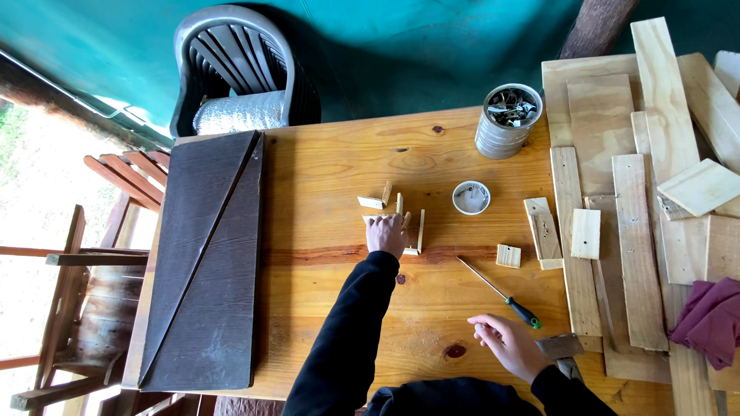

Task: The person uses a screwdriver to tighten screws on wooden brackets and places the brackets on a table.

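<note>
My left hand (387, 233) rests on a small assembly of thin wooden pieces (415, 231) near the middle of the wooden table (324, 285), fingers pressing down on it. Two more small wood scraps (377, 199) lie just beyond it. My right hand (505, 340) hovers low over the table's near right part, fingers curled around something small that I cannot make out. A green-handled screwdriver (501, 293) lies just ahead of my right hand. A hammer head (560, 347) sits beside my right wrist.
A metal can of nails (506, 122) stands at the back; a small white cup (471, 197) sits nearby. A dark board (204, 254) covers the table's left. Pale planks (640, 231) pile up right, with a maroon cloth (713, 320). A grey plastic chair (239, 69) stands behind.
</note>
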